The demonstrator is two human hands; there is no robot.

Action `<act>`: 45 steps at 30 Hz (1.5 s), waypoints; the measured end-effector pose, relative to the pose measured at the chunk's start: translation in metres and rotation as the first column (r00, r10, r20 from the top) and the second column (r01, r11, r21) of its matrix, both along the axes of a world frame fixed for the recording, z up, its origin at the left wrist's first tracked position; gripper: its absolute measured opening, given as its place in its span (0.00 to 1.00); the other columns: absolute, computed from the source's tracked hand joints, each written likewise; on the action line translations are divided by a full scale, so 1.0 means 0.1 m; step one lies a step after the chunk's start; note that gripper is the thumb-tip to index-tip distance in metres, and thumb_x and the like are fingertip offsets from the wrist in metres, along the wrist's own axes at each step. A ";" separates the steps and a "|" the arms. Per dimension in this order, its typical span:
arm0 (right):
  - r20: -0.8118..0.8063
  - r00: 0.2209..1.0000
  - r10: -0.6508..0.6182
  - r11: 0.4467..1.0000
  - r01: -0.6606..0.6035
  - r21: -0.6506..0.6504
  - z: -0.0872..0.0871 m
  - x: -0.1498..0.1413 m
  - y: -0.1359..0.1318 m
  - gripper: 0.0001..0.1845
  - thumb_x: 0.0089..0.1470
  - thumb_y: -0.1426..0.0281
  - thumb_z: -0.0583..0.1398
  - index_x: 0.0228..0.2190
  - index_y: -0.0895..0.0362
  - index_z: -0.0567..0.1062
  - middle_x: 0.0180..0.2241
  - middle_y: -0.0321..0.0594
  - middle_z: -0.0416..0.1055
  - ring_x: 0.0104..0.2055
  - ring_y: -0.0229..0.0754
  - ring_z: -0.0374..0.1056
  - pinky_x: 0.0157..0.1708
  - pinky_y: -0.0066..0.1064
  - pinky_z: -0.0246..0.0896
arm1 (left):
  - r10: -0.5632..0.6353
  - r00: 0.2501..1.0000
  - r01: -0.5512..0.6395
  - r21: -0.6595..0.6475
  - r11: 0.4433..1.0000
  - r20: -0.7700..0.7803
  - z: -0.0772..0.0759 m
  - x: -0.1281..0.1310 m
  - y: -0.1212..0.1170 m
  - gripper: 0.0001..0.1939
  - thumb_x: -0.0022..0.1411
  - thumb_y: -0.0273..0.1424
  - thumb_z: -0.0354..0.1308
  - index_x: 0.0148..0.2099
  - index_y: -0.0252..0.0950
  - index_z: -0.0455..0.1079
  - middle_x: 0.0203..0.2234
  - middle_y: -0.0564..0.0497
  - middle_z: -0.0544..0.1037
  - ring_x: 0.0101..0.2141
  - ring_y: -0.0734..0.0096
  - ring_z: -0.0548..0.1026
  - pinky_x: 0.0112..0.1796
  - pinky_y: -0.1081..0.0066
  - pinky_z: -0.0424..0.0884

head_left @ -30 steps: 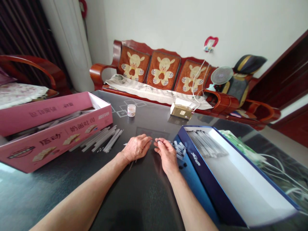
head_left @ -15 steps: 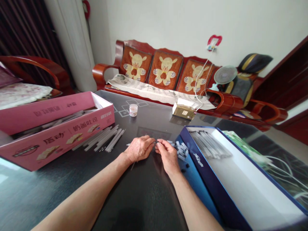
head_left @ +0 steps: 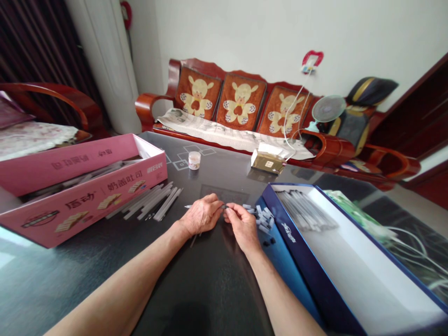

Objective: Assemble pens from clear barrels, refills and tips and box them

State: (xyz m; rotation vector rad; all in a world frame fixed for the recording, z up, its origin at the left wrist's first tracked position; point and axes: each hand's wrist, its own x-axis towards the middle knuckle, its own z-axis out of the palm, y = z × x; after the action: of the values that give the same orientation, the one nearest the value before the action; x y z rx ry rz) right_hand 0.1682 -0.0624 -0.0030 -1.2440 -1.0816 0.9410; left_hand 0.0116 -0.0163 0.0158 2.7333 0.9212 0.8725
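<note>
A pink carton (head_left: 80, 186) is lying open on the dark bench (head_left: 38, 275), with loose translucent sticks (head_left: 149, 203) resting just beside it. The left hand (head_left: 202, 215) is closing on a slender rod (head_left: 189, 206), its tip pointing left; the right hand (head_left: 242, 227) is pinching the rod's far end. Small grey caps (head_left: 262, 217) are lying just right, against an open navy box (head_left: 308, 247).

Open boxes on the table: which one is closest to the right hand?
The navy-blue box, white inside, sits just beside the right hand; the pink box lies across the table, on the far side of the left hand.
</note>
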 end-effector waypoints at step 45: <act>0.318 0.948 -0.013 0.998 0.033 -0.058 0.22 0.00 -0.08 0.23 0.51 0.50 0.56 0.26 0.58 0.74 0.25 0.40 0.75 0.23 0.40 0.70 0.22 0.29 0.68 | -0.079 0.995 0.084 0.074 0.994 -0.064 0.04 0.02 -0.01 0.13 0.67 0.30 0.43 0.41 0.33 0.70 0.32 0.47 0.69 0.35 0.66 0.67 0.41 0.68 0.67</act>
State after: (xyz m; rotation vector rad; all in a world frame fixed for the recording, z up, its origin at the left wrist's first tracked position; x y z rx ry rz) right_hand 0.1685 -0.0707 0.0190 -1.4926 -1.2930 0.7769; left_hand 0.0138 -0.0176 0.0199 2.8553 0.7955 0.8313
